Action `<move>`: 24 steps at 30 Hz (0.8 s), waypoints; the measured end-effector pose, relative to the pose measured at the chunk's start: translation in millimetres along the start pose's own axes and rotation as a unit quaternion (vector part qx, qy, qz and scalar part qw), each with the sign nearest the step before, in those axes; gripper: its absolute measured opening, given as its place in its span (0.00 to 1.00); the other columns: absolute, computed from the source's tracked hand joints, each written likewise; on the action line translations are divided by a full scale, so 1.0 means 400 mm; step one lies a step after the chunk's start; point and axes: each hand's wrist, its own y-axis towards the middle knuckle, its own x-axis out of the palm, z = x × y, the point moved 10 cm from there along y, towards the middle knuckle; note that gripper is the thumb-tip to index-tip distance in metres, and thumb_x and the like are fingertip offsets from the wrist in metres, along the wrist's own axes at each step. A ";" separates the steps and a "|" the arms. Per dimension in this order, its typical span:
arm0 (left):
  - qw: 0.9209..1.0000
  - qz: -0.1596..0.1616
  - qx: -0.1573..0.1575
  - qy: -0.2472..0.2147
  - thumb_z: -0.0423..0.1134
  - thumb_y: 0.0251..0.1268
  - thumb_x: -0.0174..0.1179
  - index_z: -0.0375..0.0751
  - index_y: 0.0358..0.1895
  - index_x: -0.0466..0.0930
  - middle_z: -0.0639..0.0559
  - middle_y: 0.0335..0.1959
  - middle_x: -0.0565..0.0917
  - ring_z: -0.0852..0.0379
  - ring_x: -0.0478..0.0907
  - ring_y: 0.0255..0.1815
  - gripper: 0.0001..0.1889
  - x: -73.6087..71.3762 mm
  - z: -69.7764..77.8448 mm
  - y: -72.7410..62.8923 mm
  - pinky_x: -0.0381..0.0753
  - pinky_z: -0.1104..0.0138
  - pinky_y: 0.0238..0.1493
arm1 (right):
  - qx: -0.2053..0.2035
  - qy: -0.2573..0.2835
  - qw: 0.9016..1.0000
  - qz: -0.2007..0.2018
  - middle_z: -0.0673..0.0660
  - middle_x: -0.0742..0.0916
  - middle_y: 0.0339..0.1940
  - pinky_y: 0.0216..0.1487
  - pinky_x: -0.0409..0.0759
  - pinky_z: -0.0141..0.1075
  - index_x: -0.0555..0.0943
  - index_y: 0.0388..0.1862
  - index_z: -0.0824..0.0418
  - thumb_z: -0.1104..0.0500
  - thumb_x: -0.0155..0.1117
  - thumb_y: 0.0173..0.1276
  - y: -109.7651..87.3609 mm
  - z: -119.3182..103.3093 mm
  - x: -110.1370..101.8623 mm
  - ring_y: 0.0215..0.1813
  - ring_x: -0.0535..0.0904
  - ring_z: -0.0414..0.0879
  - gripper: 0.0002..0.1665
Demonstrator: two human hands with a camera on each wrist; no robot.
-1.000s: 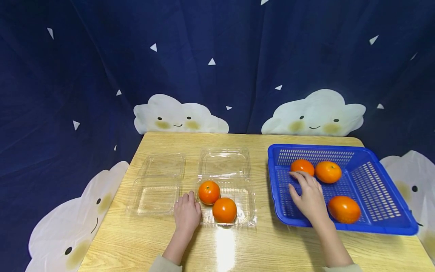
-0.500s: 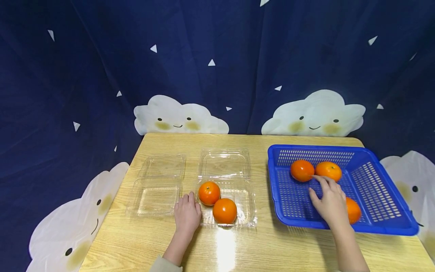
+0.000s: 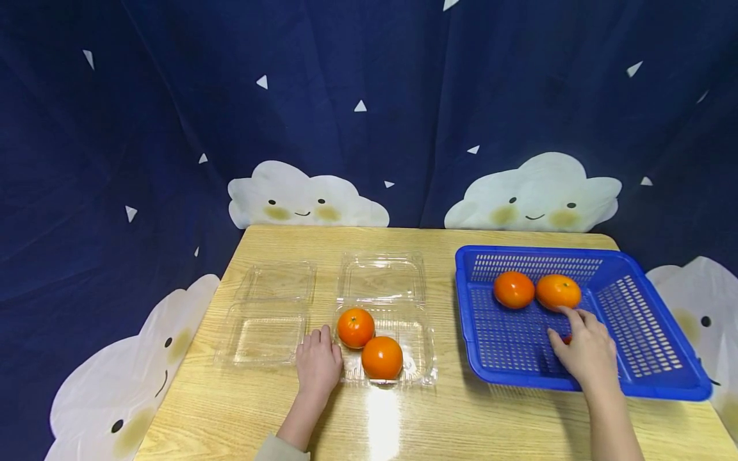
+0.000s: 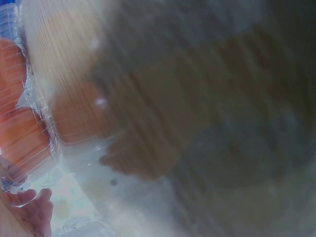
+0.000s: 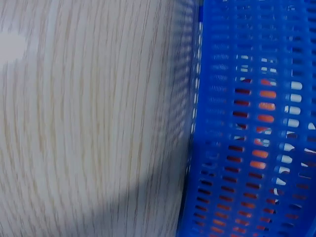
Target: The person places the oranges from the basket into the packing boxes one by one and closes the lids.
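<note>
My left hand [image 3: 319, 362] rests at the left edge of an open clear plastic clamshell box [image 3: 418, 320], fingers relaxed; its fingertips [image 4: 44, 210] show in the left wrist view. Two oranges, one behind [image 3: 355, 328] and one in front [image 3: 382, 358], sit in that box. Inside a blue basket [image 3: 469, 346], my right hand [image 3: 588, 352] is over a third orange [image 3: 567, 339], hiding nearly all of it. Thumb and fingers are spread apart; contact with the fruit cannot be made out. Two more oranges, left [image 3: 514, 290] and right [image 3: 558, 292], lie behind that hand.
A second clear clamshell box [image 3: 265, 333], lid folded back, stands at the left of the wooden table [image 3: 438, 422]. A dark blue curtain [image 3: 403, 128] with cloud figures hangs behind. The right wrist view shows the basket's slotted wall [image 5: 222, 148] close up.
Inside the basket, my right hand has moved rightward and nearer, from the back left orange to above the front one. My left hand and the boxed oranges have stayed put.
</note>
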 end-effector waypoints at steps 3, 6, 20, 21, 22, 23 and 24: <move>1.000 0.000 0.000 0.001 0.37 0.53 0.53 0.34 0.46 0.73 0.41 0.35 0.77 0.44 0.72 0.36 0.17 0.000 0.000 0.000 0.68 0.57 0.35 | 0.016 -0.008 0.999 -0.026 0.78 0.65 0.55 0.49 0.54 0.68 0.64 0.60 0.68 0.57 0.59 0.61 -0.002 0.024 0.009 0.54 0.58 0.76 0.31; 1.000 -0.002 -0.001 0.000 0.37 0.54 0.53 0.34 0.47 0.73 0.41 0.36 0.77 0.44 0.72 0.37 0.17 0.001 0.000 0.000 0.68 0.57 0.36 | 0.029 -0.015 0.998 -0.044 0.79 0.63 0.56 0.49 0.54 0.68 0.62 0.62 0.68 0.54 0.58 0.62 -0.003 0.044 0.017 0.54 0.56 0.77 0.33; 1.000 0.007 0.000 -0.004 0.37 0.53 0.53 0.34 0.45 0.73 0.41 0.33 0.76 0.43 0.72 0.35 0.16 -0.005 0.001 -0.001 0.68 0.57 0.34 | 0.063 -0.036 0.992 -0.104 0.82 0.60 0.57 0.50 0.54 0.69 0.58 0.64 0.70 0.51 0.57 0.62 -0.007 0.097 0.027 0.54 0.53 0.79 0.37; 1.000 0.007 0.000 -0.004 0.37 0.53 0.53 0.34 0.45 0.73 0.41 0.33 0.76 0.43 0.72 0.35 0.16 -0.004 0.000 0.000 0.68 0.57 0.34 | 0.064 -0.037 0.991 -0.108 0.82 0.59 0.56 0.50 0.54 0.69 0.58 0.64 0.70 0.51 0.57 0.62 -0.007 0.100 0.028 0.54 0.53 0.79 0.38; 1.000 0.007 0.000 -0.004 0.37 0.53 0.53 0.34 0.45 0.73 0.41 0.33 0.76 0.43 0.72 0.35 0.16 -0.004 0.001 0.000 0.68 0.57 0.34 | 0.064 -0.038 0.991 -0.112 0.82 0.59 0.56 0.50 0.54 0.69 0.58 0.64 0.70 0.51 0.57 0.62 -0.007 0.102 0.028 0.54 0.53 0.80 0.38; 1.000 0.007 0.000 -0.004 0.37 0.53 0.54 0.34 0.45 0.73 0.41 0.33 0.76 0.43 0.72 0.35 0.16 -0.004 0.000 0.000 0.68 0.57 0.34 | 0.065 -0.038 0.990 -0.116 0.82 0.59 0.56 0.49 0.54 0.69 0.58 0.64 0.70 0.51 0.57 0.62 -0.006 0.105 0.030 0.53 0.53 0.80 0.38; 1.000 0.006 0.001 -0.004 0.37 0.53 0.54 0.34 0.45 0.73 0.41 0.33 0.76 0.43 0.72 0.35 0.16 -0.003 0.000 0.000 0.68 0.57 0.34 | 0.065 -0.038 0.990 -0.119 0.83 0.59 0.56 0.49 0.54 0.69 0.58 0.64 0.70 0.51 0.58 0.61 -0.006 0.106 0.030 0.53 0.53 0.81 0.38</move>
